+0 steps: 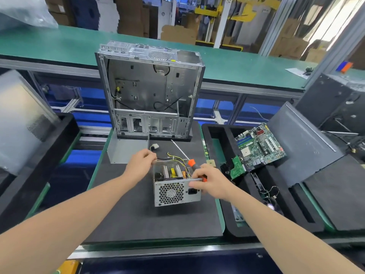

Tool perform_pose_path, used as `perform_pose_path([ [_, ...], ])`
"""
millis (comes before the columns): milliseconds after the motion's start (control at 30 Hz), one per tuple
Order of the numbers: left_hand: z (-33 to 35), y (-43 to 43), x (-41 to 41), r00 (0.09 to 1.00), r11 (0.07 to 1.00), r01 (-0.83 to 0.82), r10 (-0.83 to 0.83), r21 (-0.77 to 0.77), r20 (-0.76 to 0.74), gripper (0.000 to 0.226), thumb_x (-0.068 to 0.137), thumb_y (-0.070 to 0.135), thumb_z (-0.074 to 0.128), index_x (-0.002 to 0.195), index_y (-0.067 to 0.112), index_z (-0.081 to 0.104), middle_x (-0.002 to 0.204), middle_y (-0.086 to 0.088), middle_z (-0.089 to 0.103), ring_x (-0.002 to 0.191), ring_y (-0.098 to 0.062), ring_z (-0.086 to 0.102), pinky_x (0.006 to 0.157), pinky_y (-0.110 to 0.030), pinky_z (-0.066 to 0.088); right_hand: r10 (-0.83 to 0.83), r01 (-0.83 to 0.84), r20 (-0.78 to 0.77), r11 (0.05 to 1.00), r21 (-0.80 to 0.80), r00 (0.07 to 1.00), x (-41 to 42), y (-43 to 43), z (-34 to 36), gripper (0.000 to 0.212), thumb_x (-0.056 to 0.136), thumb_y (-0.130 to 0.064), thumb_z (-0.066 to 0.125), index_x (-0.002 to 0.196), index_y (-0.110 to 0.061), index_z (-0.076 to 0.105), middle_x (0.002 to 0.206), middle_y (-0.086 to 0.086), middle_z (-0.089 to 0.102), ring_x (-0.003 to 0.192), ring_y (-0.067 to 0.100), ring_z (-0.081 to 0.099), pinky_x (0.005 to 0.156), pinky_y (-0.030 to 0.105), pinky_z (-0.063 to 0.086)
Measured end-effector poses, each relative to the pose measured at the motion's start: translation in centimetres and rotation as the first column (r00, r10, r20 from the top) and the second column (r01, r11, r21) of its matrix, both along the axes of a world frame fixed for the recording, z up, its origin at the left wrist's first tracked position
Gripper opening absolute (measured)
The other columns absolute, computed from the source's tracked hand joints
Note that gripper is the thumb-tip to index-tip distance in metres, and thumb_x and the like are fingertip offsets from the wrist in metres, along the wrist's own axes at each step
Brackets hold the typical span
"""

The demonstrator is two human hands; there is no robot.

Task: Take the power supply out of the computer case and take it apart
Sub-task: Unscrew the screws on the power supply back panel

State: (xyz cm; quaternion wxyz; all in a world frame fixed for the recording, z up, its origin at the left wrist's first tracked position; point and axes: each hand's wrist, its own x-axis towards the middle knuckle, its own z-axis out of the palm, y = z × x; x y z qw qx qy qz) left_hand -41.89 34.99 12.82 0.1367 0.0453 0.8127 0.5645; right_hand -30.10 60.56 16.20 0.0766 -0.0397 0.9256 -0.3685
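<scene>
The power supply [173,191] lies on the black foam mat [138,214] with its top cover off, coils and heatsinks showing, its fan grille facing me. My left hand [141,165] holds its far left corner where the cable bundle [171,157] comes out. My right hand [211,180] grips an orange-and-black screwdriver [192,165], shaft pointing away, and rests on the supply's right edge. The emptied computer case [150,91] stands upright behind. The removed grey cover [126,149] lies in front of the case, left.
A black foam tray [215,135] at right holds a green motherboard [260,145] and a smaller board [237,168]. A dark side panel [302,143] leans further right. Another case [19,119] sits at far left. A green conveyor belt [59,46] runs behind.
</scene>
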Motion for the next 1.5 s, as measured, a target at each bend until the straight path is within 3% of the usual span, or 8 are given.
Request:
perform_pose_path([
  [267,-0.3,4.7,-4.4,0.925,0.97,0.19,-0.125,-0.152,0.36,0.039,0.108,0.045,0.039,0.142,0.033,0.055,0.159,-0.003,0.04,0.138,-0.027,0.043,0.116,-0.047,0.031,0.007,-0.007,0.059,1.0,-0.004,0.998,0.2,0.7,-0.8,0.017,0.089,-0.04,0.079,0.08,-0.032,0.066,0.087,-0.007,0.038,0.073,0.009,0.045,0.066,0.013,0.036],
  [333,-0.5,5.6,-5.3,0.9,0.968,0.202,-0.125,-0.146,0.418,0.04,0.106,0.047,0.047,0.141,0.031,0.058,0.156,-0.005,0.046,0.135,-0.03,0.052,0.116,-0.049,0.037,0.01,-0.01,0.062,1.0,-0.001,0.998,0.1,0.9,-1.3,0.017,0.089,-0.042,0.078,0.081,-0.031,0.068,0.087,-0.007,0.036,0.073,0.009,0.044,0.067,0.014,0.035],
  [500,-0.4,7.2,-7.1,0.85,0.987,0.15,-0.158,0.056,0.502,0.031,0.099,0.034,0.068,0.125,0.017,0.075,0.099,-0.003,0.079,0.073,-0.013,0.078,0.055,-0.021,0.057,0.025,-0.02,0.082,0.998,-0.061,0.996,0.3,1.2,-2.2,0.018,0.087,-0.043,0.079,0.084,-0.027,0.072,0.087,-0.009,0.035,0.071,0.008,0.044,0.071,0.023,0.04],
  [800,1.9,7.9,-8.0,0.88,0.927,0.052,-0.219,0.372,0.421,0.044,0.085,-0.015,0.068,0.109,0.021,0.078,0.099,-0.013,0.062,0.089,-0.031,0.074,0.076,-0.036,0.063,-0.004,0.012,0.072,0.993,-0.118,0.997,1.1,1.2,-3.2,0.016,0.086,-0.043,0.08,0.086,-0.03,0.071,0.097,-0.003,0.042,0.076,0.003,0.045,0.072,0.019,0.037],
  [1067,2.7,4.9,-4.6,0.901,0.79,-0.159,-0.129,0.592,0.415,0.028,0.101,0.009,0.053,0.115,0.016,0.077,0.106,-0.007,0.062,0.075,-0.022,0.07,0.087,-0.041,0.058,-0.078,0.075,-0.015,0.991,-0.111,0.997,0.3,0.9,-2.4,0.014,0.085,-0.042,0.08,0.079,-0.046,0.068,0.093,-0.007,0.041,0.079,0.001,0.048,0.071,0.01,0.036],
  [1200,3.4,4.4,-2.7,0.946,0.877,-0.019,-0.139,0.481,0.292,0.038,0.097,-0.003,0.058,0.127,0.017,0.07,0.122,-0.008,0.061,0.105,-0.028,0.074,0.102,-0.04,0.053,-0.103,0.096,-0.043,0.985,-0.144,0.994,-0.7,0.8,-1.1,0.015,0.086,-0.036,0.08,0.079,-0.045,0.069,0.096,0.003,0.047,0.077,0.0,0.047,0.071,0.007,0.035],
  [1333,4.3,4.3,-1.1,0.97,0.935,0.205,-0.233,0.289,0.064,0.046,0.09,0.003,0.076,0.132,0.023,0.068,0.127,-0.001,0.066,0.098,-0.006,0.074,0.081,-0.017,0.056,-0.119,0.108,-0.068,0.984,-0.143,0.991,-2.4,0.2,0.0,0.009,0.089,-0.037,0.078,0.083,-0.039,0.072,0.09,-0.001,0.043,0.08,0.006,0.046,0.071,0.016,0.034],
  [1500,4.6,3.7,-1.2,0.931,0.93,0.364,-0.36,0.054,-0.06,0.042,0.091,0.01,0.078,0.129,0.026,0.068,0.124,0.003,0.07,0.105,-0.021,0.072,0.095,-0.027,0.058,-0.204,0.191,-0.031,0.953,-0.236,0.978,-4.2,-0.2,0.9,0.008,0.089,-0.033,0.078,0.086,-0.025,0.079,0.078,-0.012,0.063,0.073,0.006,0.062,0.062,0.037,0.056],
])
